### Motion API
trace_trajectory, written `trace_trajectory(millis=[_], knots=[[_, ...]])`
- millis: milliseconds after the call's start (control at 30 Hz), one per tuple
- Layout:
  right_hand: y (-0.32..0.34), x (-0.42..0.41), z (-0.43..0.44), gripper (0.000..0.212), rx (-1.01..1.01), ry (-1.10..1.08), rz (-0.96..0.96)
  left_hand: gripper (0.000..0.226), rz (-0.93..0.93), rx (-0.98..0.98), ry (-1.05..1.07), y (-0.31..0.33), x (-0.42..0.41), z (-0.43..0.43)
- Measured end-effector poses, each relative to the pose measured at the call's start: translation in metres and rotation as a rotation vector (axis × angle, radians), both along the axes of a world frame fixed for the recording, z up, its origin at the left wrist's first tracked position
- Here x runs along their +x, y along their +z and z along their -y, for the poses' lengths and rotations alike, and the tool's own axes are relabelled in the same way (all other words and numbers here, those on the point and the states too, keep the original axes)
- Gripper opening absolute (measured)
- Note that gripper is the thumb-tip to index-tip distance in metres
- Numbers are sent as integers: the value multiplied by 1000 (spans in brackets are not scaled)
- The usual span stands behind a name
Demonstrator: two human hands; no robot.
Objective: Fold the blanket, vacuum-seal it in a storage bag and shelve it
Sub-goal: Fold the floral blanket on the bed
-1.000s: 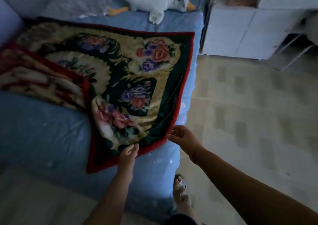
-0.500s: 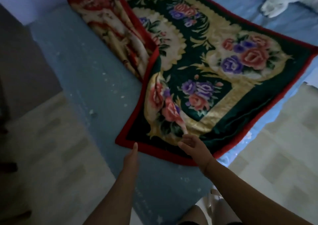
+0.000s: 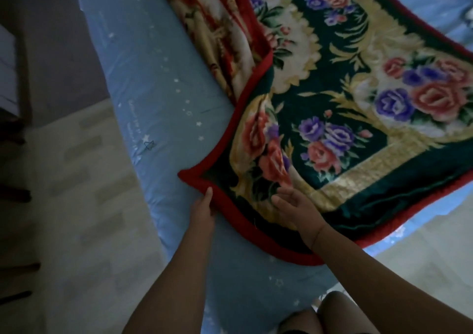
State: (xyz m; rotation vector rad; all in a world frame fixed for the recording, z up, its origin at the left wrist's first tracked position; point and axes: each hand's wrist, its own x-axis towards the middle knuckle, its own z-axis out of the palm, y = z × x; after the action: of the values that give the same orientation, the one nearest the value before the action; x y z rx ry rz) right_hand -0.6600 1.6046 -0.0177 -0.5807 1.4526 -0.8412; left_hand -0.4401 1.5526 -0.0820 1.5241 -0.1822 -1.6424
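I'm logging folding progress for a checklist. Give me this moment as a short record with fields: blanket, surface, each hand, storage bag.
blanket: floral blanket, red border, spread out, its far-left part turned over
surface: blue star-print bed sheet
left: left hand, fingers straight, touches the red border near the corner
right: right hand open, fingers relaxed over the blanket's near part
storage bag: not in view
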Motion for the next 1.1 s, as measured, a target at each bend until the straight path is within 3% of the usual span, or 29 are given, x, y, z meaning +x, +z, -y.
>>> trace_trajectory(millis=[167,300,500,633,767,833,967,1100], knots=[[50,22,30,57,-116,30,87,12,39,-242,-218,81,-54,13],[98,15,51,41,-195,-100,77,29,54,-336,-432,135,-109,1],[123,-53,51,20,-98,-256,-46,31,42,-188,-509,174,-159,-11],[129,-106,44,24,-53,-373,92,49,48,54,-547,187,-209,-27],[131,-162,30,24,-19,-434,238,63,-119,195,-610,193,-273,-47],[133,-195,23,21,-7,-463,280,62,-257,270,-498,193,-308,-56],[137,-273,5,24,-5,-462,256,60,-542,380,-74,181,-384,-81],[144,-344,1,23,-11,-399,205,49,-587,360,308,165,-436,-98]])
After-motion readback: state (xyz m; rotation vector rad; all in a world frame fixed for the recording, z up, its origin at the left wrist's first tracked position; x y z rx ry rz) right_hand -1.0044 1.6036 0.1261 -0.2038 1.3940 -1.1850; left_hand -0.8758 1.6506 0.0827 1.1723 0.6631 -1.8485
